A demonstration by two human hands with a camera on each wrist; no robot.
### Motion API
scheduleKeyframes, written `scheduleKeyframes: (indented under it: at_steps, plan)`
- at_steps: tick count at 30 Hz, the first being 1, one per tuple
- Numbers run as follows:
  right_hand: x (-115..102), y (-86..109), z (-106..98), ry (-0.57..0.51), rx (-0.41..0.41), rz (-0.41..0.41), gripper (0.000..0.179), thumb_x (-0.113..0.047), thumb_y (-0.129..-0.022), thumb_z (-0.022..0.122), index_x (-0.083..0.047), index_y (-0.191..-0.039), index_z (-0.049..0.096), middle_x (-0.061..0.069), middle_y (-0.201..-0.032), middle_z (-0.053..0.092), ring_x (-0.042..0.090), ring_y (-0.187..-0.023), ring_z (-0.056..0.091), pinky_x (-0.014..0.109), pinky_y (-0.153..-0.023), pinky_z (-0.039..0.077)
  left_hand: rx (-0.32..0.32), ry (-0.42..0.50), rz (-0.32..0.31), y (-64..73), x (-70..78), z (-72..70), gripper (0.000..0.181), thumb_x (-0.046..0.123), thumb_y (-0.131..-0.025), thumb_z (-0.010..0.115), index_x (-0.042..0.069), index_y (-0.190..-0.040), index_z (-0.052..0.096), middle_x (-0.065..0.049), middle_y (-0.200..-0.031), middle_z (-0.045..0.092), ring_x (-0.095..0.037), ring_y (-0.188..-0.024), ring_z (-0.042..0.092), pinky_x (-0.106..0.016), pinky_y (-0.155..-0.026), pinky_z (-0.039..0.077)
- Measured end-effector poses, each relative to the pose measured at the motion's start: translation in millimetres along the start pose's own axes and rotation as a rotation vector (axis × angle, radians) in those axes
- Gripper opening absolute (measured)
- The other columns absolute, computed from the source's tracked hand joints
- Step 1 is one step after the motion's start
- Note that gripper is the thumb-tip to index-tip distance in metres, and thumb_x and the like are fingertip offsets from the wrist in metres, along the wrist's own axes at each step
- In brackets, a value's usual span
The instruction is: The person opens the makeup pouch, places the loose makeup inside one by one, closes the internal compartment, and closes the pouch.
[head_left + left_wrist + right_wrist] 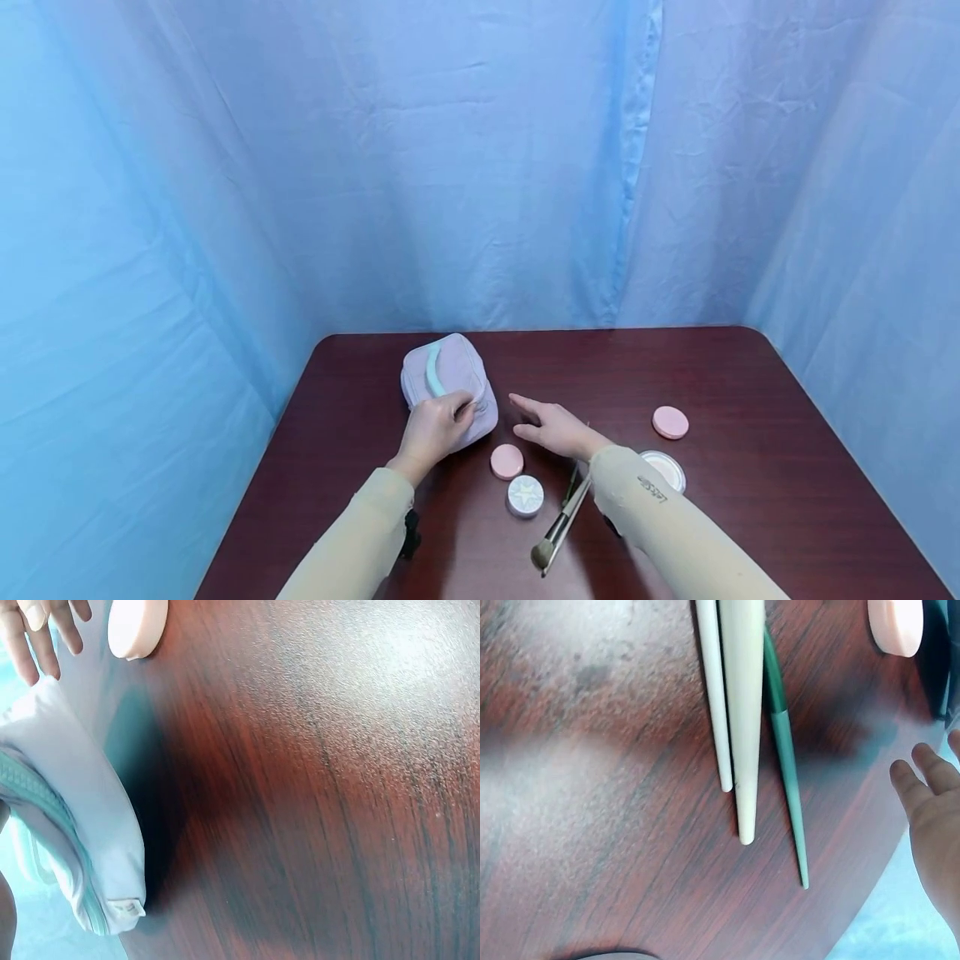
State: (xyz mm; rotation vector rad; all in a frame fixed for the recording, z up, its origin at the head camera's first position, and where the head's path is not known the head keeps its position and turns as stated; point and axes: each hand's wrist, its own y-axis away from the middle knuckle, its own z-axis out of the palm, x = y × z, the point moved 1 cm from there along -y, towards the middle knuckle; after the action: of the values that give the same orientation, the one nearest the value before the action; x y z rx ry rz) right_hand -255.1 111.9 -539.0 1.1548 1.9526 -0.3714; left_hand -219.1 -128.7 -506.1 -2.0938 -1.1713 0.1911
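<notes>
A lilac makeup bag (457, 362) with a mint handle (432, 371) lies at the table's back left. My left hand (431, 429), fingers curled, pinches the bag's near right edge; the exact spot is hidden by the fingers. In the left wrist view the bag's mint zipper (34, 787) runs along its side. To the right of the bag, my right hand (553, 427) hovers with its fingers extended, holding nothing. In the right wrist view, its fingers (911, 780) are spread apart. A pink round case (507, 462) lies between the two forearms.
A silvery round case with a star (525, 497) sits nearer me. Makeup brushes (557, 533) lie beside it, partly under the right forearm. Another pink round case (671, 422) and a white-rimmed round case (666, 468) are at right. Blue curtains (480, 167) surround the table.
</notes>
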Motion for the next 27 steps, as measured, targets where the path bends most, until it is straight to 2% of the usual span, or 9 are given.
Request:
scheduleKeyframes:
  at_steps: [8,12,16,20,23,27]
  plan:
    - [-8.4,-4.4,0.0,0.015,0.056,-0.025,0.060,-0.028,-0.105,0.059,-0.017,-0.159,0.038,0.004,-0.161,0.041,0.028,-0.146,0.042,0.051,-0.116,0.038,-0.034,0.160,-0.047,-3.0,0.9,-2.6,0.006,0.007,-0.090,0.075,0.013,-0.087,0.074,0.002,-0.077,0.072,-0.007,-0.062,0.062,-0.028,-0.060,0.055]
    - [-11.8,-5.0,-0.6,-0.024,0.052,-0.011,0.059,-0.031,-0.106,0.056,-0.021,-0.161,0.035,0.001,-0.163,0.037,0.026,-0.148,0.038,0.051,-0.117,0.037,-0.031,0.241,-0.071,-3.5,1.8,-4.9,0.005,0.008,-0.091,0.074,0.011,-0.091,0.077,0.001,-0.084,0.076,-0.006,-0.064,0.063,-0.025,-0.062,0.055]
    - [-16.6,-4.8,-1.5,-0.078,0.052,-0.033,0.058,-0.028,-0.108,0.053,-0.019,-0.161,0.033,0.003,-0.166,0.030,0.025,-0.152,0.029,0.050,-0.121,0.030,-0.022,0.307,-0.087,-3.7,3.5,-5.3,0.005,0.007,-0.091,0.074,0.011,-0.091,0.078,0.000,-0.085,0.077,-0.005,-0.064,0.064,-0.023,-0.062,0.055]
    - [-20.9,-4.6,-1.1,-0.078,0.054,-0.095,0.058,-0.025,-0.107,0.054,-0.010,-0.159,0.035,0.008,-0.168,0.025,0.029,-0.155,0.023,0.052,-0.122,0.027,-0.026,0.314,-0.083,-3.5,5.9,-4.4,0.005,0.006,-0.090,0.074,0.009,-0.091,0.078,0.000,-0.087,0.077,-0.007,-0.070,0.069,-0.023,-0.064,0.057]
    - [-23.0,-3.9,0.4,-0.061,0.054,-0.125,0.059,-0.028,-0.106,0.056,-0.006,-0.158,0.037,0.010,-0.168,0.026,0.032,-0.154,0.022,0.053,-0.121,0.028,-0.041,0.293,-0.081,-3.4,8.7,-3.9,0.005,0.006,-0.090,0.074,0.009,-0.092,0.078,0.000,-0.088,0.078,-0.008,-0.072,0.071,-0.024,-0.066,0.058]
    - [-24.4,-2.1,1.7,-0.142,0.066,-0.076,0.063,-0.038,-0.103,0.060,-0.008,-0.156,0.042,0.009,-0.165,0.032,0.029,-0.155,0.024,0.051,-0.121,0.029,-0.051,0.262,-0.070,-3.4,13.1,-3.3,0.006,0.006,-0.089,0.074,0.010,-0.090,0.077,0.001,-0.086,0.077,-0.006,-0.065,0.065,-0.024,-0.061,0.054]
